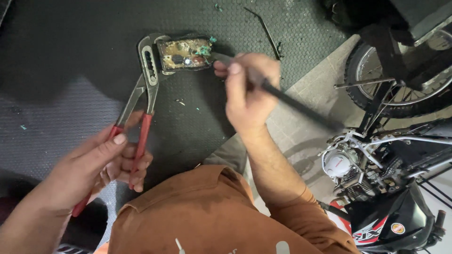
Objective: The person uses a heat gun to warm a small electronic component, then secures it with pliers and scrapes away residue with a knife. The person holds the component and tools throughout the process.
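While the person kneels over a black rubber floor mat with a raised dot pattern (70,61), the left hand (101,167) is clenched around the red handles of a pair of steel slip-joint pliers (143,89). The plier jaws are clamped on the left end of a small rectangular electronic module in a black casing (184,54), pinning it flat on the mat at the top middle of the view. Its upper face is open, showing a yellowish, corroded circuit board with green crust.

The right hand (249,91) grips a long, thin dark tool like a screwdriver or pick (292,103), fingers wrapped tight round the shaft, tip set against the module's right end.

Judging by the scattered green flakes on the mat (197,109), some filling or corrosion has already been scraped loose. Much crust remains on the board, and the board sits in its casing, so the work looks partway done.

A parked motorcycle with a spoked wheel (395,155) stands on grey tiles to the right.
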